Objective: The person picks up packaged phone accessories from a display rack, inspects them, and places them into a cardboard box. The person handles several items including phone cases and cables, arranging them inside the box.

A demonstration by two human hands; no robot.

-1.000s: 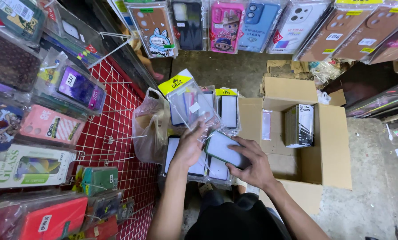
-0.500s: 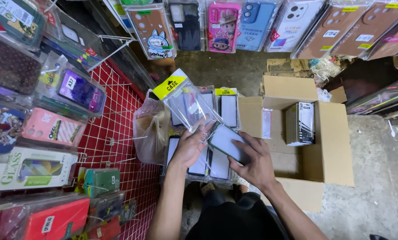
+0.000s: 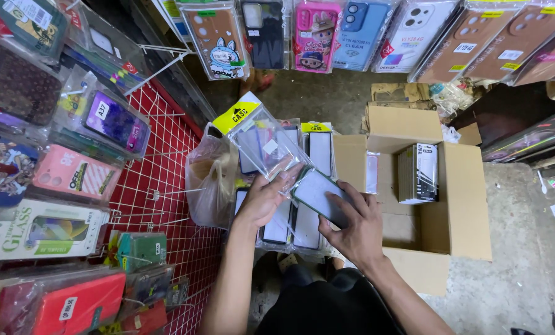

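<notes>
Since a moment ago our left hand [image 3: 262,200] has lifted the clear sleeve [image 3: 266,144] higher; right-hand fingers [image 3: 352,208] pinch the phone case [image 3: 319,197], now nearly out, above the box [image 3: 457,205]

Even, fairly bright overhead light; glare on the hanging plastic packets [image 3: 113,121] (strongest left), edges stretched, far floor dim.

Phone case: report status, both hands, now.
Left hand grips clear sleeve. Right hand holds phone case at its mouth. Open carton alongside, nothing blocking.
</notes>
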